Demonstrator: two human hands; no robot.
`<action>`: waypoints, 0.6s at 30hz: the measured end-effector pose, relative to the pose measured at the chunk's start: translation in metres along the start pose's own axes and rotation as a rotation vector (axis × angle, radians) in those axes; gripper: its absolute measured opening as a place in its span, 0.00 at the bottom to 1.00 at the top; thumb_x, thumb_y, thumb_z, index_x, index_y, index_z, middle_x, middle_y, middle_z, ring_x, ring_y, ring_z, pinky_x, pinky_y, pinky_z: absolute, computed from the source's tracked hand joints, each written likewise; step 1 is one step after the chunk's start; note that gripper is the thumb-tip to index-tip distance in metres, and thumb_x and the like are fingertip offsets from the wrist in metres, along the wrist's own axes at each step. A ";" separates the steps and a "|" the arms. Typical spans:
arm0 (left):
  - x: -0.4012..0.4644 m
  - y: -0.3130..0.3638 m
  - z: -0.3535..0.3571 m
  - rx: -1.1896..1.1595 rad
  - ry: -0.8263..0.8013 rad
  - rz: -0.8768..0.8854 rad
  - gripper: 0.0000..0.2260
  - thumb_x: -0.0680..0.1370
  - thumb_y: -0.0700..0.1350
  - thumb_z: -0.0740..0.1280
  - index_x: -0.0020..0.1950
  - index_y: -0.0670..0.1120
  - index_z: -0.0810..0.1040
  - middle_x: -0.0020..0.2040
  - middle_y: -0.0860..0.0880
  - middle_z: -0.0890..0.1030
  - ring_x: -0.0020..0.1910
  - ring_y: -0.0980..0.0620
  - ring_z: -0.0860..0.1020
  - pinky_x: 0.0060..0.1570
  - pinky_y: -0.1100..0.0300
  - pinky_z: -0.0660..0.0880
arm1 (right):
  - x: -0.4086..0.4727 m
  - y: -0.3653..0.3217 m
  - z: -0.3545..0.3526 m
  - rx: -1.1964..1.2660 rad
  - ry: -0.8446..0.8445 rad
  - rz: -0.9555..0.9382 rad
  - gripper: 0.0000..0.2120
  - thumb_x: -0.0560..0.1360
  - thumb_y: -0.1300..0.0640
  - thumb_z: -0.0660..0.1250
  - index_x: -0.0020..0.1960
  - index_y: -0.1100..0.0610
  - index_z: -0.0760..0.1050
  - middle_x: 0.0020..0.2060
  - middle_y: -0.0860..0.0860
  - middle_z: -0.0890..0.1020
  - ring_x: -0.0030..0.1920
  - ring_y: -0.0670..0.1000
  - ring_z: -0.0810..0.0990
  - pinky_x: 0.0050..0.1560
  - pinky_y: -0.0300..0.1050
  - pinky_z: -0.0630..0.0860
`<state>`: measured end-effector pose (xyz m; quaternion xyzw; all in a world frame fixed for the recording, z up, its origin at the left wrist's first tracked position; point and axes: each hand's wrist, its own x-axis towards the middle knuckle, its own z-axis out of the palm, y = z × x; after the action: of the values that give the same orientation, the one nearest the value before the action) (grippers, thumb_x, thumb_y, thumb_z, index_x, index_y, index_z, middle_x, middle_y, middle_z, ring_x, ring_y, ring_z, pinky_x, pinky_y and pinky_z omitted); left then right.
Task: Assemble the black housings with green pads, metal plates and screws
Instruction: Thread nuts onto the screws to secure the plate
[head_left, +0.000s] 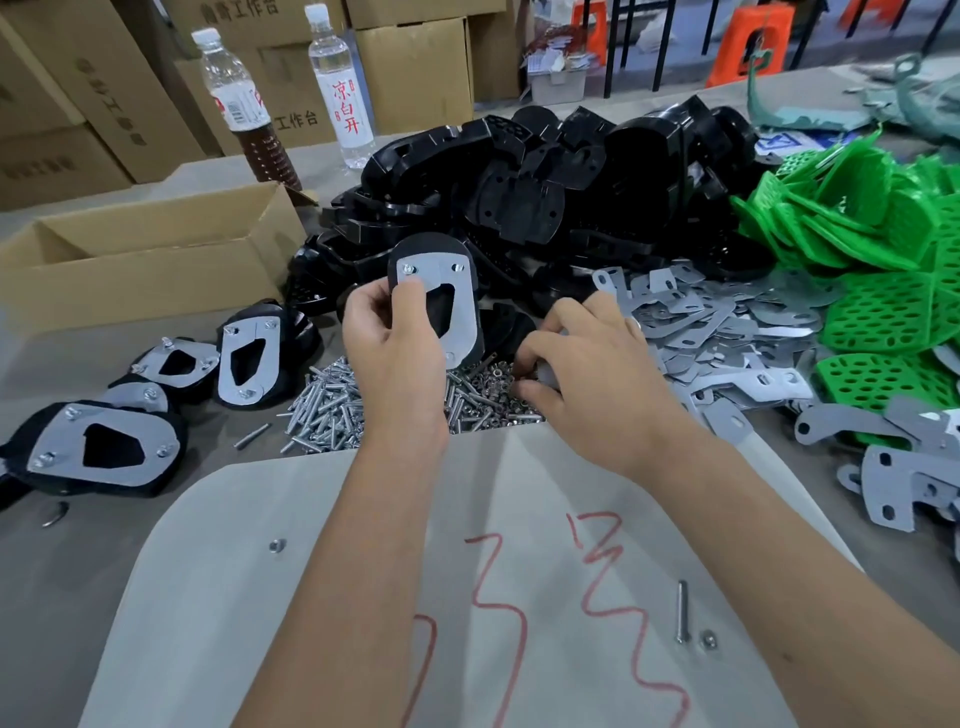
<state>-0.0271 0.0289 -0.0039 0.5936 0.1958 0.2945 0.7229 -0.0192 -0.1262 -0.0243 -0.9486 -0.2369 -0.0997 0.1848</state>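
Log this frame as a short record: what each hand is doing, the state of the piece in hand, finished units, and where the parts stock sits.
left hand: holds a black housing upright, metal plate facing the camera
piece in hand: one nut at the plate's upper left; upper right hole looks bare
right hand: fingers down in the nut and screw pile
finished units: several lying at left
black housing heap: centre rear
loose plates: right of hands
green pads: far right
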 end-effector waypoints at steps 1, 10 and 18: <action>0.001 0.000 0.000 -0.050 -0.014 -0.063 0.02 0.82 0.43 0.67 0.51 0.45 0.76 0.46 0.48 0.79 0.43 0.52 0.76 0.42 0.58 0.73 | 0.000 0.000 -0.001 -0.010 -0.018 0.012 0.09 0.81 0.44 0.68 0.55 0.48 0.81 0.54 0.46 0.71 0.60 0.53 0.64 0.58 0.49 0.62; 0.002 0.002 -0.002 -0.146 -0.087 -0.298 0.09 0.81 0.43 0.67 0.60 0.43 0.78 0.48 0.46 0.82 0.44 0.47 0.81 0.42 0.53 0.76 | -0.001 0.002 -0.002 0.151 0.068 -0.019 0.04 0.78 0.52 0.74 0.45 0.50 0.83 0.43 0.44 0.76 0.51 0.52 0.69 0.56 0.51 0.70; -0.003 -0.007 0.000 -0.023 -0.237 -0.267 0.08 0.78 0.40 0.74 0.52 0.45 0.77 0.47 0.46 0.84 0.41 0.48 0.83 0.37 0.55 0.78 | 0.002 0.012 -0.002 0.806 0.429 0.223 0.06 0.77 0.63 0.75 0.46 0.52 0.86 0.40 0.45 0.87 0.43 0.45 0.85 0.49 0.39 0.80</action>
<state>-0.0280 0.0262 -0.0104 0.5847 0.1830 0.1260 0.7803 -0.0118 -0.1359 -0.0256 -0.7788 -0.1099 -0.1729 0.5929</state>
